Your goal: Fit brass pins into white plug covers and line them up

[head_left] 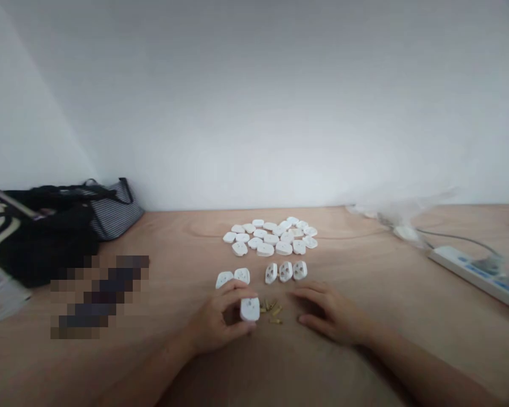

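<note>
My left hand (223,316) grips a white plastic plug housing (250,310) between thumb and fingers, its face with small holes turned upward. My right hand (333,312) rests near the table with thumb and fingers apart, holding nothing. Between the hands lie several small brass pins (275,311). Just beyond my left hand are two white housings (241,276), one partly hidden by my fingers. Three more housings (285,272) with dark openings stand in a row ahead of my right hand.
Many white plastic pieces (271,238) are spread farther back on the wooden table (173,271). To the right are a power strip (479,277) with a cable and a clear plastic bag (402,217). A black bag (51,232), a striped pouch (115,209) and a pixelated dark object (99,297) lie left.
</note>
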The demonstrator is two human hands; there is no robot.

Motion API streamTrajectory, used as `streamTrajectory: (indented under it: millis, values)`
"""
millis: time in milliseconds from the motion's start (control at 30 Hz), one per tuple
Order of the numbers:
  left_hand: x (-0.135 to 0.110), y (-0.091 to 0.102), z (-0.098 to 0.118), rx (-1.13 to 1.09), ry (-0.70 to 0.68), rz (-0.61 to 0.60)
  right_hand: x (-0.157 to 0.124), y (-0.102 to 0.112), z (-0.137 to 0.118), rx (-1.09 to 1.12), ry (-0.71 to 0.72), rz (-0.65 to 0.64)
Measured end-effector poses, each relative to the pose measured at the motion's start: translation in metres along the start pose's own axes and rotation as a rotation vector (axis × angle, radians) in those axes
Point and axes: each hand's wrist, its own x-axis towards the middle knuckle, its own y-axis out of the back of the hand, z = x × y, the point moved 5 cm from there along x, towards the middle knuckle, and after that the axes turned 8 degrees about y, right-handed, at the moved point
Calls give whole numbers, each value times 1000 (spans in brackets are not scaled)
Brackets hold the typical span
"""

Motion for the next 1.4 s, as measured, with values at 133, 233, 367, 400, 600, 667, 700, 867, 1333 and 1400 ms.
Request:
streamTrajectory:
  millis: [133,233,367,400,600,667,700,867,1333,1400]
  values:
    - [0,0,-1,5,-12,27,-1,-1,0,-13,6,-4]
    - [1,5,-4,-26,8,115,-1,0,-1,-17,1,-3]
    - [3,11,-7,-47,29,190,-1,0,-2,-10,1,-10]
    - [3,12,-7,-26,23,188,-1,0,-2,-9,2,-11]
    - [2,11,-3,27,-14,141,0,1,-3,-13,7,-9]
    - [1,9,-5,2,11,131,0,1,-3,-16,0,-14]
    - [1,8,-7,-18,36,126,0,1,-3,-17,-3,-16]
    - [12,8,-16,-59,189,81,0,2,-3,1,3,-14]
    - [77,-1,-35,268,159,-184,1,2,-2,-2,36,0]
    - [79,-1,-36,277,158,-210,0,3,-1,-4,39,6]
